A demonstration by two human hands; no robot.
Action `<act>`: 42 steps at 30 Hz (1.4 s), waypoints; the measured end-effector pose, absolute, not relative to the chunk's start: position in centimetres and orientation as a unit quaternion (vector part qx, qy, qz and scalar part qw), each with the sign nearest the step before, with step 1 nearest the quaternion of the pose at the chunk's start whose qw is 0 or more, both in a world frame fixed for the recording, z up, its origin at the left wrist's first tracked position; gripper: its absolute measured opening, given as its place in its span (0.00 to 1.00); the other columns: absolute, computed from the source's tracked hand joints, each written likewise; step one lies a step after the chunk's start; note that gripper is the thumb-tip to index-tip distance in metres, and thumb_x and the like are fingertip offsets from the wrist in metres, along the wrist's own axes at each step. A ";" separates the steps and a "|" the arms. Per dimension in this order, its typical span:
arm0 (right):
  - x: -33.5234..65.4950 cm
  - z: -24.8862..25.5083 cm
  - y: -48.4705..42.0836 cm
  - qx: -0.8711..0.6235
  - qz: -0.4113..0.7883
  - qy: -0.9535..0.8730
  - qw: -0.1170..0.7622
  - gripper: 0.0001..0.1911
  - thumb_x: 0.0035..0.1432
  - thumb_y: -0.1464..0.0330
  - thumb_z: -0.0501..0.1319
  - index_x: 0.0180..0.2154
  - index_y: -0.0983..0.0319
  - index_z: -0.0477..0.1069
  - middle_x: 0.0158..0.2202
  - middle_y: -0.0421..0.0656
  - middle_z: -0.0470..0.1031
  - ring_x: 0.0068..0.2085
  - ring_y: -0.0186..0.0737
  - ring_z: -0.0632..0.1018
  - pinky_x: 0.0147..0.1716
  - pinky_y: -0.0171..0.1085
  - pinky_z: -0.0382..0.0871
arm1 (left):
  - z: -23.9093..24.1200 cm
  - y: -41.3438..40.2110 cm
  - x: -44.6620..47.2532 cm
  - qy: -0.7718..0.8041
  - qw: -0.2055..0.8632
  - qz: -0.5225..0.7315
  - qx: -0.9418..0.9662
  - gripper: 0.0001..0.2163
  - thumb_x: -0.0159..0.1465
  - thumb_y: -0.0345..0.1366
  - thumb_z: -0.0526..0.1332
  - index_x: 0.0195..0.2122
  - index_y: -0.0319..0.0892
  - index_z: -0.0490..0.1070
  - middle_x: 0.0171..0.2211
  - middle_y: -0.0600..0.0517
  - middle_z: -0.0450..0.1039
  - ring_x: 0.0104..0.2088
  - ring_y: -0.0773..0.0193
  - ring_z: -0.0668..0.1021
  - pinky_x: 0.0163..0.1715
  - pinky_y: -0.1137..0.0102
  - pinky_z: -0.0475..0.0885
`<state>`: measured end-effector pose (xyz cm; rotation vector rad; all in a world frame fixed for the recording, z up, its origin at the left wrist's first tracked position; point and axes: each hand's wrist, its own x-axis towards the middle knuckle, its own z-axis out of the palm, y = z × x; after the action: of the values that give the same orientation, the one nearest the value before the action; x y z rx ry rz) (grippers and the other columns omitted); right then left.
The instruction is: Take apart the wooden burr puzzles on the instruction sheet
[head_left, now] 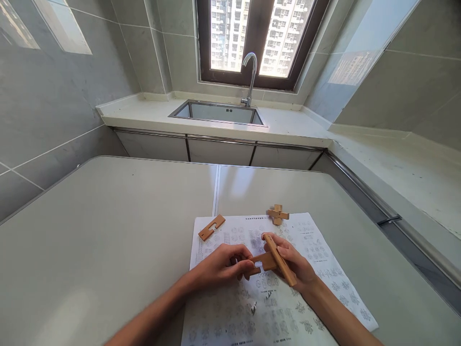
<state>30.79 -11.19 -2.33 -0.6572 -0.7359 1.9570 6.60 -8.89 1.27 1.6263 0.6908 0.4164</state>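
One notched wooden piece (268, 262) pinched in left hand (230, 263), its other end against wooden bar (280, 260) grasped in right hand (296, 263), both above printed sheet (216, 302); whether interlocked, cannot tell. Step: likely fitting pieces together; next move seemingly calls for steady bar, careful alignment. Beyond, slotted plate (206, 233) on sheet's far left corner, cross-shaped block (277, 215) at far edge
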 end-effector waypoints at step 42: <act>31.1 -0.7 -10.7 -0.368 0.691 -0.298 0.547 0.15 0.57 0.60 0.71 0.44 0.58 0.76 0.26 0.36 0.68 0.23 0.34 0.66 0.23 0.32 0.66 | -0.3 -8.7 7.0 0.393 0.533 0.282 0.694 0.18 0.75 0.51 0.55 0.37 0.42 0.69 0.26 0.54 0.75 0.25 0.66 0.73 0.27 0.72 0.65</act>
<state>31.11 -10.68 -0.68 -0.8723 -0.7064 1.6367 7.00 -8.70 -0.32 1.6539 0.9379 0.6730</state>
